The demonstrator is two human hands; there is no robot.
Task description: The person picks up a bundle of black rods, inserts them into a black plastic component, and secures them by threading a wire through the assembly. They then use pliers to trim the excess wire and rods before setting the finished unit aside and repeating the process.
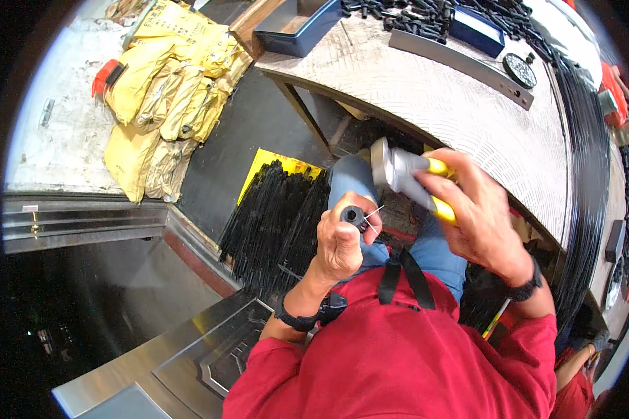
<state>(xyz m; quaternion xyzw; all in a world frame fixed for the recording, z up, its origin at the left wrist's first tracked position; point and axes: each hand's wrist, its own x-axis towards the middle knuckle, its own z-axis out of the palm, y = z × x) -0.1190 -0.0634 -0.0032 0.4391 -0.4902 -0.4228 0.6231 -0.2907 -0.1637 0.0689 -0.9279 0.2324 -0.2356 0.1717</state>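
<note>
My left hand is closed in front of my lap around a black tubular piece, its round hollow end facing up. Two thin pale wire ends stick out beside that piece and spread apart. In my right hand are pincers with yellow handles and a broad metal head, slightly blurred. The pincer head is held above and to the right of the black piece, apart from it. My fingers hide most of the tube below its end.
A pale worktable carries a metal bar, a blue bin and heaps of black parts. Long black rods lie along its right side. Black strips and yellow sacks are leftward. Another person's hand shows lower right.
</note>
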